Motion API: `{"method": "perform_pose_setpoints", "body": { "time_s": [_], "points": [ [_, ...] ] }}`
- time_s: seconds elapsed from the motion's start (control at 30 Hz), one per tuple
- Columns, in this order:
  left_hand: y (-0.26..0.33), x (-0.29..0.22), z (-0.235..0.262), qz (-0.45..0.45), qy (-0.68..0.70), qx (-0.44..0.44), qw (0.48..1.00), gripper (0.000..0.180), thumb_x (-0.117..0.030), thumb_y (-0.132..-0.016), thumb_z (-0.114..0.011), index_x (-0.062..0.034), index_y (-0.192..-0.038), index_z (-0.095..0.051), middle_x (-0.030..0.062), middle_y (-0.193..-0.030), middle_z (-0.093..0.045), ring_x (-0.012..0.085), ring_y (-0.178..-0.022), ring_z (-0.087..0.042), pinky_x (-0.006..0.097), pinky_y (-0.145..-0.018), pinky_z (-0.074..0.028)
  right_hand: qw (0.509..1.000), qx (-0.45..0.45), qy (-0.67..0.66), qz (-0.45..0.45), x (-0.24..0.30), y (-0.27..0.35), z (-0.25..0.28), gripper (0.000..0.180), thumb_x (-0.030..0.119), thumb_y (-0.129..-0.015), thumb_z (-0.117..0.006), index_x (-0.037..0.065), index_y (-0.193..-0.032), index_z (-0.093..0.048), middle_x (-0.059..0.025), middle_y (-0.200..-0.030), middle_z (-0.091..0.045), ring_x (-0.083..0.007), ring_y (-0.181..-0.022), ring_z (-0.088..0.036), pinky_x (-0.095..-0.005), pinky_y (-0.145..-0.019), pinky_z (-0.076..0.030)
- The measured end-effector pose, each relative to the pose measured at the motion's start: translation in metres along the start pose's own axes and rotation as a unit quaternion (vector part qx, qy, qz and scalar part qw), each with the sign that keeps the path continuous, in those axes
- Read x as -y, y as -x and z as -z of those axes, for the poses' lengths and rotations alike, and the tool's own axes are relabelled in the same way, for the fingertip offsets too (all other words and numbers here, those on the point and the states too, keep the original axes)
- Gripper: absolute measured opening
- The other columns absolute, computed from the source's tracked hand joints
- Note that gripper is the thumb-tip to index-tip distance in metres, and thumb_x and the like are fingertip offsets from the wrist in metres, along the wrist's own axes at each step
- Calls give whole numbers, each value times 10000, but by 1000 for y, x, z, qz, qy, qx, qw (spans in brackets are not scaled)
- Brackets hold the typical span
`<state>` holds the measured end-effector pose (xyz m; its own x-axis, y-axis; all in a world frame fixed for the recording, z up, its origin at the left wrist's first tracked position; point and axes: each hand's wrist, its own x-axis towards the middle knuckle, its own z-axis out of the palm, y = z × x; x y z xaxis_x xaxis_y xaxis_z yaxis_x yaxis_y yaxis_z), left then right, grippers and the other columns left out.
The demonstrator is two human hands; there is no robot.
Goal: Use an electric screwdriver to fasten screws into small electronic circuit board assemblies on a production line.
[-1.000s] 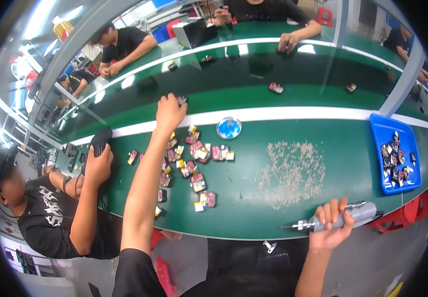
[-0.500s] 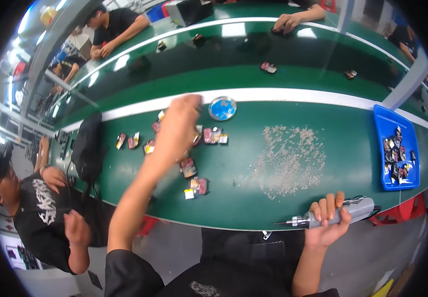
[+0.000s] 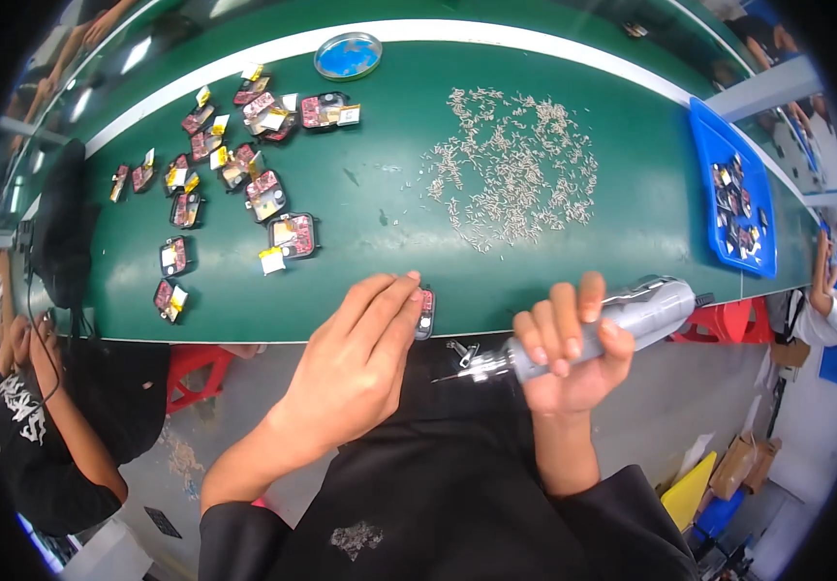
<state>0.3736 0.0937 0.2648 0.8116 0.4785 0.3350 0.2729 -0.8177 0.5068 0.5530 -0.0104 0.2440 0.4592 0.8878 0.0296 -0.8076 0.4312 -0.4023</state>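
At the near edge of the green bench, my left hand [image 3: 356, 358] is closed with its fingers together against a small black-cased module with a red circuit board [image 3: 426, 314]. The fingers hide most of that module. My right hand [image 3: 569, 358] grips a grey electric screwdriver [image 3: 659, 308], its thin bit pointing left, just below the module and apart from it. Several similar modules, such as one with a white-and-yellow tab [image 3: 293, 235], lie scattered on the left half of the bench.
Many small screws [image 3: 520, 179] are spread over the bench's middle. A round tin with a blue inside [image 3: 348, 56] stands at the far side. On the right, a blue tray [image 3: 769, 259] holds several modules. A black bag [image 3: 62, 228] and a co-worker's arm [image 3: 75, 426] are at left.
My left hand has come back from the far module group to the near edge, now with a module at its fingers. The screwdriver has moved left in my right hand. The view has tilted down.
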Motion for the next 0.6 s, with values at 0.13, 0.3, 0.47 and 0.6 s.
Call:
{"method": "perform_pose_setpoints", "body": {
  "time_s": [0.13, 0.3, 0.47, 0.6],
  "points": [
    [-1, 3, 3, -15, -35, 7, 999, 369, 84, -649, -634, 102, -1014, -585, 190, -1106, -598, 343, -997, -581, 388, -776, -526, 998, 29, 14, -53, -19, 12, -6, 136, 206, -843, -508, 85, -875, -458, -40, -637, -470, -120, -500, -425, -298, -575, -382],
    [-3, 0, 1, -71, -109, 35, 991, 301, -39, -650, -622, 112, -910, -623, 195, -1025, -621, 283, -902, -604, 323, -673, -543, 996, -29, 48, -70, -37, 31, -16, 144, 206, -827, -517, 88, -878, -453, -44, -640, -457, -135, -500, -416, -304, -572, -381],
    [2, 4, -8, -126, -167, -13, 978, 308, -83, -623, -619, 126, -848, -631, 232, -971, -633, 282, -856, -604, 300, -649, -545, 990, -66, 100, -71, -54, 33, -28, 156, 189, -839, -530, 82, -872, -422, -46, -688, -432, -126, -592, -431, -244, -597, -379],
    [5, 7, -11, -146, -207, -26, 967, 321, -104, -620, -603, 134, -835, -631, 255, -946, -637, 305, -850, -611, 318, -720, -549, 984, -95, 134, -64, -60, 35, -19, 185, 218, -822, -528, 68, -888, -440, -84, -718, -474, -167, -614, -450, -298, -621, -381]
  ]
}}
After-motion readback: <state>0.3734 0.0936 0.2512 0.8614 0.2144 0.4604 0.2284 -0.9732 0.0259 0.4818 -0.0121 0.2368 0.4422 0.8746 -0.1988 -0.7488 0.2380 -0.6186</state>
